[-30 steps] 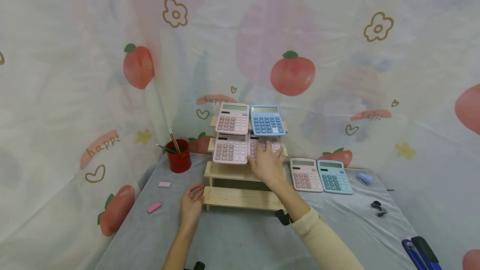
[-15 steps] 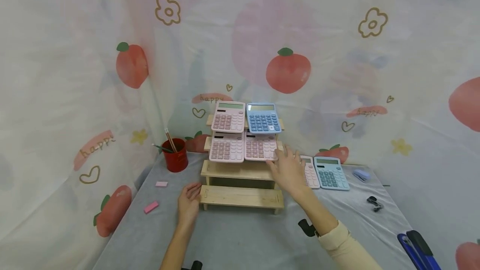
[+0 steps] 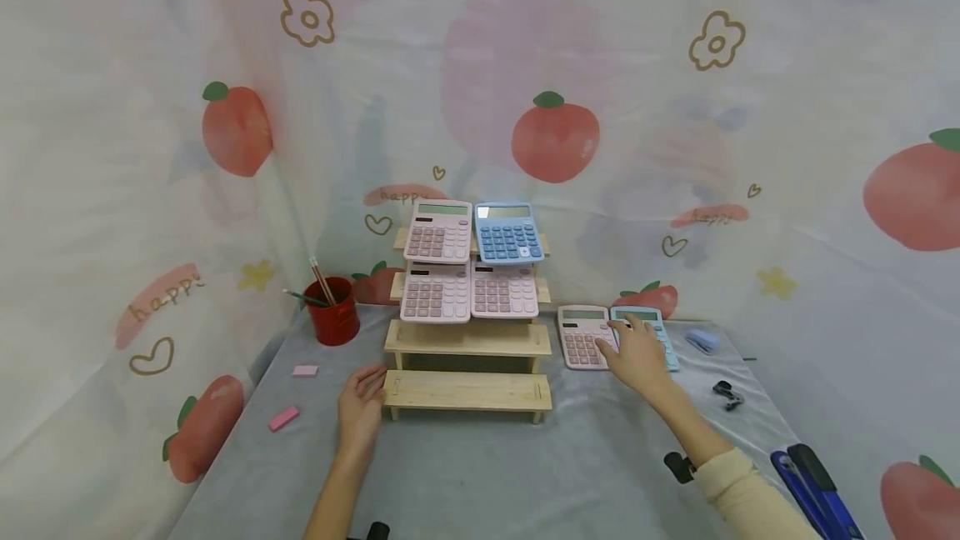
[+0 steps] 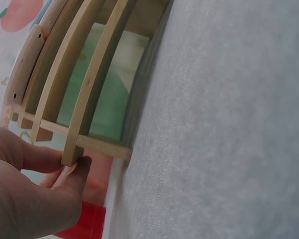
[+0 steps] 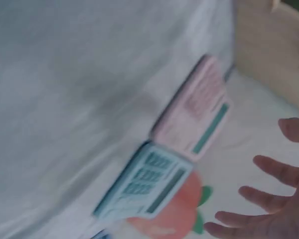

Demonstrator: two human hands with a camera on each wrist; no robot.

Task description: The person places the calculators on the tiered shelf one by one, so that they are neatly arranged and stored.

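Observation:
My left hand (image 3: 362,407) pinches the left end of the lowest step of a tiered wooden display stand (image 3: 465,390); in the left wrist view, thumb and fingers (image 4: 79,172) meet around the plank's end. My right hand (image 3: 637,354) hovers with spread fingers over two calculators on the table, overlapping the light-blue calculator (image 5: 144,181) and the edge of the pink calculator (image 3: 585,338) in the head view. It holds nothing. On the stand's top tier lean a pink calculator (image 3: 438,232) and a blue calculator (image 3: 510,233). Two more pink calculators (image 3: 435,294) sit one tier below.
A red cup (image 3: 333,319) with pencils stands left of the stand. Two pink erasers (image 3: 283,418) lie before it. To the right are a small blue object (image 3: 702,341), a small black object (image 3: 727,394) and a blue-and-black stapler-like tool (image 3: 813,490).
My right hand has left the lower right pink calculator on the stand and moved right, over the two calculators on the table. The left hand has kept its hold on the stand.

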